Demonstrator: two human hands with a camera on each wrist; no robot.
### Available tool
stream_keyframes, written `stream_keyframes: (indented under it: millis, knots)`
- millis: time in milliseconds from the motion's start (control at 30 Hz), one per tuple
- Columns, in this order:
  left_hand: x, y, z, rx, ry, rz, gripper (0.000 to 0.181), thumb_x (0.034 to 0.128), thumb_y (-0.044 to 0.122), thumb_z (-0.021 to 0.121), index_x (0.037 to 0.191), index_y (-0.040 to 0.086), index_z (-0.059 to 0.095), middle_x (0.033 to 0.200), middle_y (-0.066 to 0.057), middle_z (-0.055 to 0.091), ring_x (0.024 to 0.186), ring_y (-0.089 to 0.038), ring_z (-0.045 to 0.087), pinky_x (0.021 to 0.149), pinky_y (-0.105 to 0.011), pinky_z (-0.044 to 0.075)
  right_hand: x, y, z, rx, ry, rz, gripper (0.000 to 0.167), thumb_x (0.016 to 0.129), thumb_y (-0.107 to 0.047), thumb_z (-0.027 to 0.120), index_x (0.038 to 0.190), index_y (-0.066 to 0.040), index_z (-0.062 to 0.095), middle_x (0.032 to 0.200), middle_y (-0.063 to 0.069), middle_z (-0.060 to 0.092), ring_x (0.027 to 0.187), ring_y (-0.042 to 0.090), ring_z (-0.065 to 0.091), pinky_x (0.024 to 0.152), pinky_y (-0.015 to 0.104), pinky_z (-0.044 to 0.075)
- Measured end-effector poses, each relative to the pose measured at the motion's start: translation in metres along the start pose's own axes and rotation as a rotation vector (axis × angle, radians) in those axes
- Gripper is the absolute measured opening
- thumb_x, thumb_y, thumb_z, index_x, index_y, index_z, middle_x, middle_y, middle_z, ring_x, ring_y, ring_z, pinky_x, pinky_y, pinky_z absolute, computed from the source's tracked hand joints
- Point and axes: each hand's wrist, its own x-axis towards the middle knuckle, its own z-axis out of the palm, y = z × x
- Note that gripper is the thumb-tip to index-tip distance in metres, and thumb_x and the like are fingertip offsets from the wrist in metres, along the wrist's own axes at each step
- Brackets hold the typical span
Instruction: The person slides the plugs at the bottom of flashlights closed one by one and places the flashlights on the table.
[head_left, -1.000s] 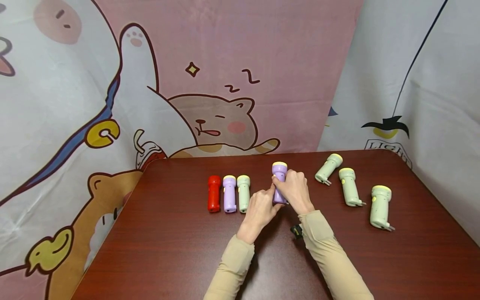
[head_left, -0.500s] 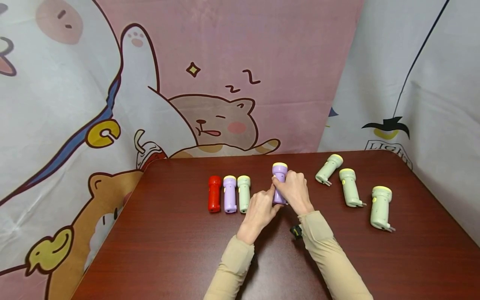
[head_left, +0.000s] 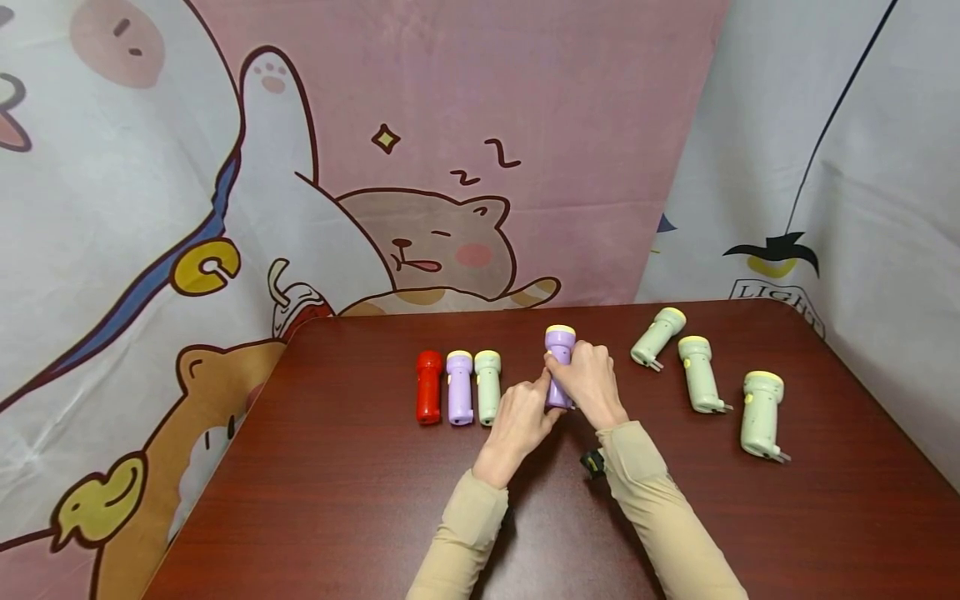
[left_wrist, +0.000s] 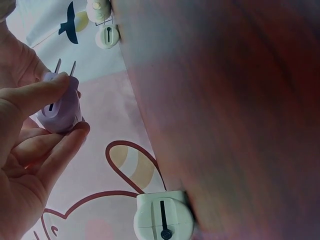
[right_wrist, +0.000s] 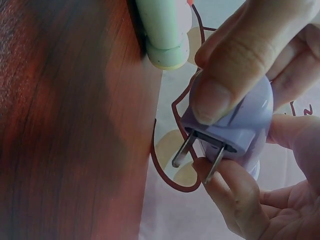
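Observation:
In the head view, a purple flashlight (head_left: 558, 337) with a yellow rim points away from me, held between both hands. My right hand (head_left: 595, 383) grips its body, the thumb lying over the top side. At its tail end, my left hand (head_left: 519, 419) pinches it, with the index fingertip close to the right thumb. Two metal plug prongs (right_wrist: 215, 164) stick out of the tail in the right wrist view. In that view the left thumb (right_wrist: 215, 102) presses beside the prongs. Part of the flashlight's body is hidden by the fingers.
Left of the hands stand a red flashlight (head_left: 428, 387), another purple flashlight (head_left: 460, 390) and a green flashlight (head_left: 487, 387) in a row. Three green flashlights with prongs out lie to the right, the nearest one (head_left: 761, 412) near the table's (head_left: 337, 500) right side.

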Motion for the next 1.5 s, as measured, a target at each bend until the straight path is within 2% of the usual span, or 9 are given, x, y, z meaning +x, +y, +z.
stream_keyframes:
  millis: [1000,1500]
  knots:
    - [-0.0003,-0.0022,-0.0017,-0.013,-0.018,0.009,0.055,0.0759,0.02,0.078,0.123,-0.002,0.058,0.08,-0.004,0.07,0.064,-0.018,0.067,0.054,-0.025,0.05,-0.0002,-0.0016,0.0007,0.003,0.007,-0.007,0.039,0.079,-0.033,0.069,0.078,0.006,0.064,0.066,0.018,0.062,0.054,0.028,0.06,0.046,0.035,0.045]
    - [-0.0019,-0.0031,-0.0038,-0.032,-0.055,0.007,0.053,0.0788,0.019,0.076,0.123,-0.003,0.057,0.081,-0.005,0.07,0.068,-0.019,0.068,0.057,-0.027,0.05,0.0005,-0.0015,0.0019,0.002,0.009,-0.014,0.038,0.079,-0.031,0.07,0.078,0.007,0.063,0.066,0.02,0.062,0.053,0.029,0.06,0.045,0.037,0.046]
